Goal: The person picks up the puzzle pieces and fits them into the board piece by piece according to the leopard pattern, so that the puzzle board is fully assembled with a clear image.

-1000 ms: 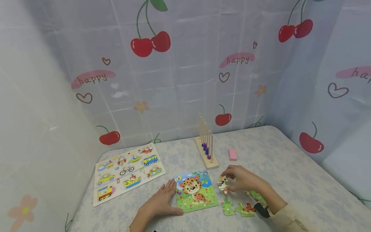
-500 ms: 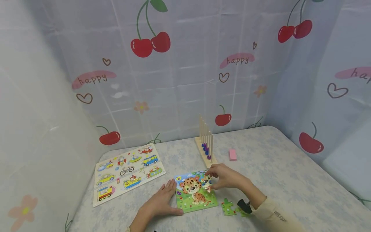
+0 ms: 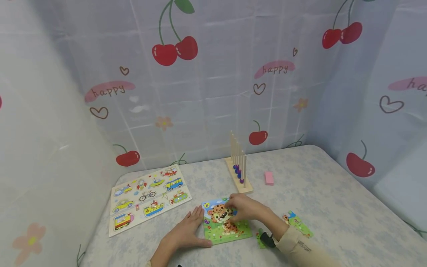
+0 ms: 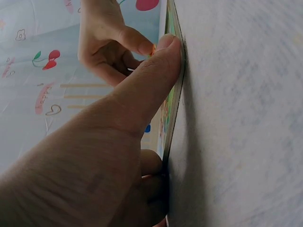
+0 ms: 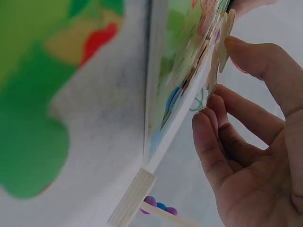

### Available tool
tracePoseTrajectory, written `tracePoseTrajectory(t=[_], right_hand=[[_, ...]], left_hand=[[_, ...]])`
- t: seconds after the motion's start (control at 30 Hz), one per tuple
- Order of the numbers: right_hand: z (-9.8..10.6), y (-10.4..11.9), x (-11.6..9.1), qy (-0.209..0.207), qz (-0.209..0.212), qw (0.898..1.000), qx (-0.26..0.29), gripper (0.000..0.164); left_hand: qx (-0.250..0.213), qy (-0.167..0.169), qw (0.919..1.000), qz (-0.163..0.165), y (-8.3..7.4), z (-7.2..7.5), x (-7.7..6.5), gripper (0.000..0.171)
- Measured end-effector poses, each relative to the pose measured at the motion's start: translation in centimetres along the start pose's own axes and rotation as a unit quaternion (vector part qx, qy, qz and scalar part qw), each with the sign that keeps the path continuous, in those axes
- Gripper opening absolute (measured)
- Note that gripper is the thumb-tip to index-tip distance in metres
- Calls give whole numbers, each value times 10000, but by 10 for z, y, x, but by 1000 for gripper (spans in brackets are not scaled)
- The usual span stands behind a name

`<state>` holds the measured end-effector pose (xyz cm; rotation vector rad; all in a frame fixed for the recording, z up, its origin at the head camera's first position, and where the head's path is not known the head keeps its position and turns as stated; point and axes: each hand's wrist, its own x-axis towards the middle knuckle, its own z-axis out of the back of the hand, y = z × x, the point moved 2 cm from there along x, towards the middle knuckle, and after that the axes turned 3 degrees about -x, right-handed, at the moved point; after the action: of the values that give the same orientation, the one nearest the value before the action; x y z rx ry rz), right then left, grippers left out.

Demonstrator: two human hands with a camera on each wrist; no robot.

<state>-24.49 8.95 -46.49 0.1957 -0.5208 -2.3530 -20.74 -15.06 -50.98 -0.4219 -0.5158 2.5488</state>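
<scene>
A square jigsaw board (image 3: pixel 221 236) with a spotted leopard cub on grass lies on the table. My left hand (image 3: pixel 184 233) rests along its left side, the fingers straight and the thumb at the front edge; the left wrist view has that thumb (image 4: pixel 158 59) on the board's rim. Over the board's right part, my right hand (image 3: pixel 248 207) pinches a jigsaw piece (image 5: pixel 219 59) between thumb and fingertips. In the right wrist view the piece stands tilted, close over the board's picture. In the head view the fingers hide much of it.
More jigsaw pieces (image 3: pixel 298 224) lie to the right, some partly behind the right wrist. A wooden peg stand (image 3: pixel 245 189) with blue and purple beads is behind the board, beside a pink block (image 3: pixel 269 178). A vehicle puzzle board (image 3: pixel 140 218) lies at left.
My right hand has carried the jigsaw piece leftward from beside the board to over its picture. The left hand has stayed at the board's left edge.
</scene>
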Motion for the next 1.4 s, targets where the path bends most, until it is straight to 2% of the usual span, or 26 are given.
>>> tracePoseTrajectory(t=[0.37, 0.6, 0.77, 0.93, 1.4], right_hand=[[-3, 6, 7, 37, 84, 9992, -387, 36], [-9, 0, 13, 128, 49, 9993, -354, 23], [-10, -2, 13, 139, -38, 9994, -328, 27], [-9, -2, 12, 77, -235, 9996, -127, 38], [-11, 1, 18, 206, -138, 9996, -104, 24]], left_hand=[[-23, 1, 10000, -26, -1, 3, 1, 118], [22, 63, 10000, 29, 0, 2, 0, 119], [54, 27, 10000, -3, 0, 2, 0, 118], [26, 3, 10000, -7, -2, 2, 0, 119], [-2, 52, 9999, 110, -1, -1, 0, 119]])
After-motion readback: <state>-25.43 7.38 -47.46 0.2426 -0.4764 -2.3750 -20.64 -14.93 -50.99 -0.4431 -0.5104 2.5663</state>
